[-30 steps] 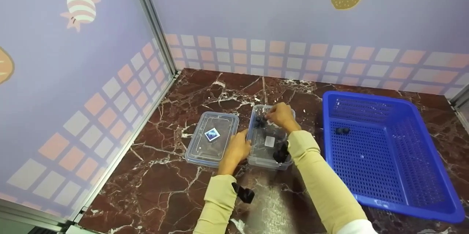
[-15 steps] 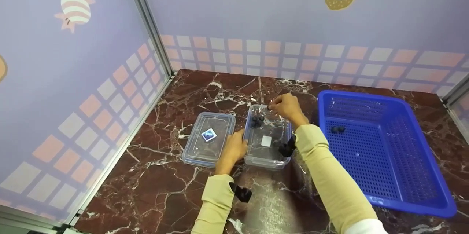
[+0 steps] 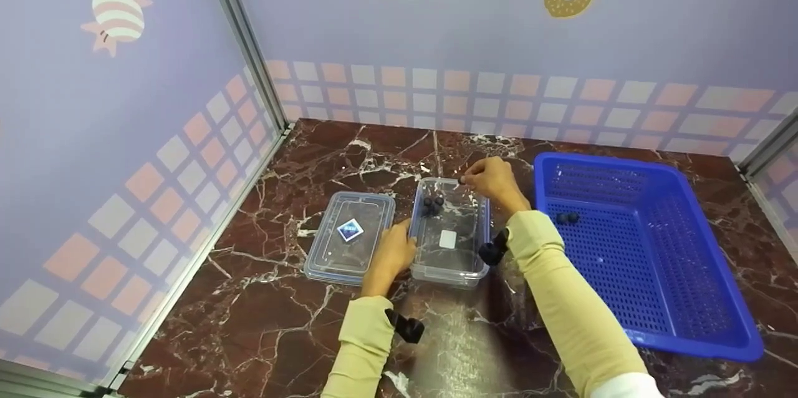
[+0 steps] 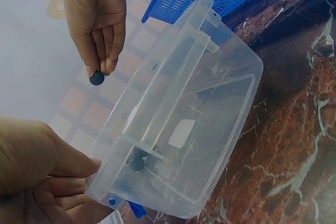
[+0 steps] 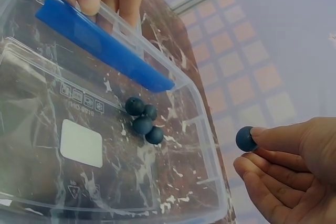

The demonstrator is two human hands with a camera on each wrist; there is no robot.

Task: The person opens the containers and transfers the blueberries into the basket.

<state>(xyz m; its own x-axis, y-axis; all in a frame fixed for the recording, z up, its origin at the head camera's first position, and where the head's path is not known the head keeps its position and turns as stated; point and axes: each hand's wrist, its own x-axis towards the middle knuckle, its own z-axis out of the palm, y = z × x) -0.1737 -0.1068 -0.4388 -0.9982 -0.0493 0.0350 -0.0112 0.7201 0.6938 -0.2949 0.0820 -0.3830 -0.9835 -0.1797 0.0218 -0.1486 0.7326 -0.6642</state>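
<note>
A clear plastic box stands lidless on the dark marble tabletop. My left hand grips its left rim, thumb on one side of the wall and fingers on the other. Just beyond the far right corner of the box, my right hand pinches a small dark blue ball between thumb and fingertips, a little above and apart from the rim. Inside the box, several similar dark blue balls lie clustered at its far left. A blue flap runs along the gripped side.
Left of the box lies a clear lid with a blue diamond label. To the right is a large blue perforated basket holding two dark balls. Patterned panels wall in the back and left.
My right hand has come up from inside the box toward its far right corner, with one dark blue ball in its fingertips. The left hand still grips the box; the view has shifted slightly.
</note>
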